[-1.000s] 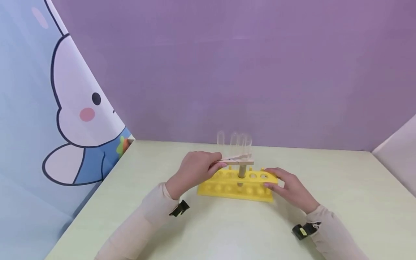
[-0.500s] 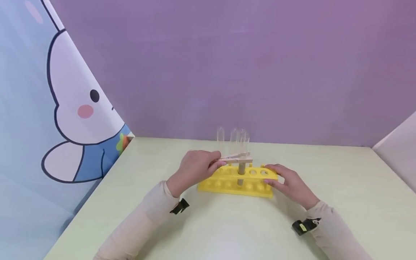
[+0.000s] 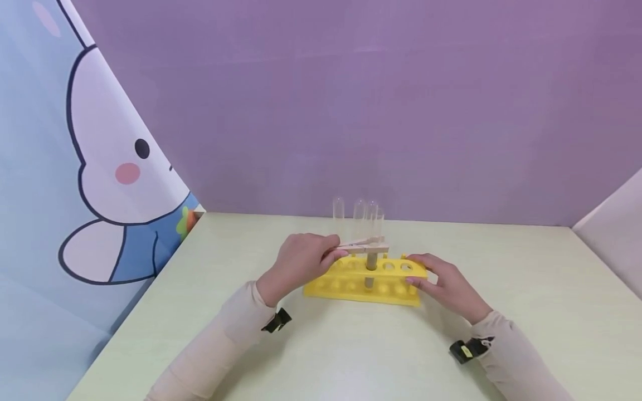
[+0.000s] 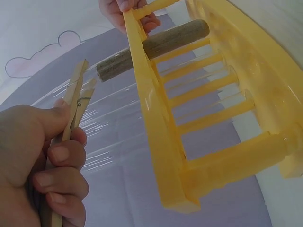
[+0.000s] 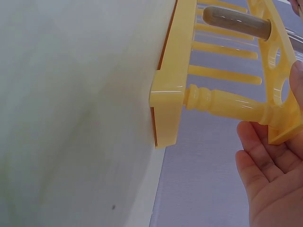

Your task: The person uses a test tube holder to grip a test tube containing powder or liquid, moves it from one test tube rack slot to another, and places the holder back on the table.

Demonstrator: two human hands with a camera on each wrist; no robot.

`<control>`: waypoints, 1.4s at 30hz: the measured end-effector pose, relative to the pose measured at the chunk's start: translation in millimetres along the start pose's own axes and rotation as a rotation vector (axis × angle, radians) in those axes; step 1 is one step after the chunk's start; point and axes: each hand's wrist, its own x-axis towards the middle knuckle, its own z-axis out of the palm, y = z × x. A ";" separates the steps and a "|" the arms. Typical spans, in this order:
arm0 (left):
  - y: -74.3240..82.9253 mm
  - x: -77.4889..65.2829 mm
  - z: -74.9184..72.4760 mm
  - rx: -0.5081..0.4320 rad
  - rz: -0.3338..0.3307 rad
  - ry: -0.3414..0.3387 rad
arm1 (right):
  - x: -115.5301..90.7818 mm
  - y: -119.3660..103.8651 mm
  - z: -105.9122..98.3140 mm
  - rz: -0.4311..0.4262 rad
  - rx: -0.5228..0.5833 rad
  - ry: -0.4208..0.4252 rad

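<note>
My left hand [image 3: 307,259] grips a wooden test tube clamp [image 3: 358,248], its fingers curled round the handle. The clamp's tips are at the upper part of a glass test tube [image 4: 175,37] with grey-brown contents; the exact contact is unclear. That tube passes down through a hole in a yellow test tube rack [image 3: 361,299], its rounded bottom near the rack's base. With thumb and fingers, my right hand [image 3: 448,287] holds the right end of the rack's top plate. Several clear tubes [image 3: 338,214] stand upside down along the rack's back.
The rack stands on a pale table [image 3: 351,345], well in from its front. Behind the table rises a purple backdrop [image 3: 376,111]. A blue cloth with a cartoon print [image 3: 30,195] hangs at the left.
The top of the clamped test tube has leaned slightly left. Both hands keep their holds, and the head view has shifted a little.
</note>
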 end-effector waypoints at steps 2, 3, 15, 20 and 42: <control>0.3 -0.5 0.1 -0.003 -0.004 -0.005 | 0.3 -0.3 0.0 -0.001 0.000 0.000; 0.4 -0.9 0.2 -0.002 -0.004 -0.007 | 0.3 -0.4 -0.1 -0.002 -0.001 0.001; 1.3 -2.8 3.8 0.004 -0.001 -0.035 | -1.3 -4.0 -0.1 -0.011 -0.001 0.010; 1.8 -3.9 4.6 0.012 0.003 -0.030 | -2.2 -3.8 0.8 -0.007 0.001 0.005; 3.7 -2.7 2.0 0.013 0.023 0.000 | -3.2 -8.1 -2.2 0.008 -0.009 -0.002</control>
